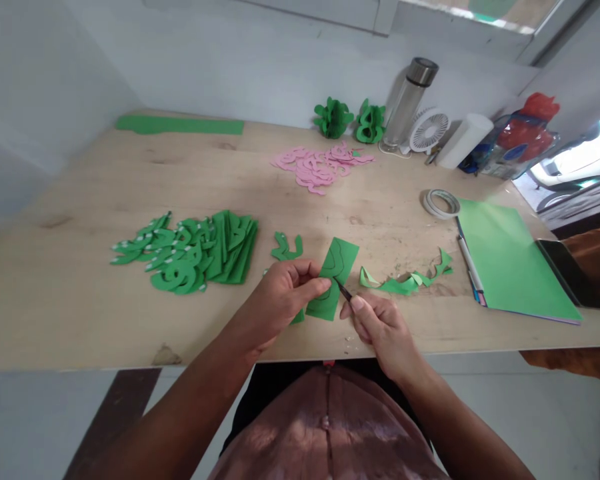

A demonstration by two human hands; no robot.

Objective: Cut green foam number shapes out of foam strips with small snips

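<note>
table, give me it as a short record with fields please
left hand: pinches card
right hand: holds dark tool, tip at card
card: green, curved dark lines
left of hands: green cutouts, green stack
right of hands: green scraps, tape, green sheet
beyond hands: pink cutouts
back: two green paper shapes, bottle, fan

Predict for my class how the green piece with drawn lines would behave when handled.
The green piece is probably light, as it looks small and thin. It seems fairly stiff, extending nearly flat beyond the left hand. Narrow parts could bend easily, judging by the curled green strip nearby.
</note>
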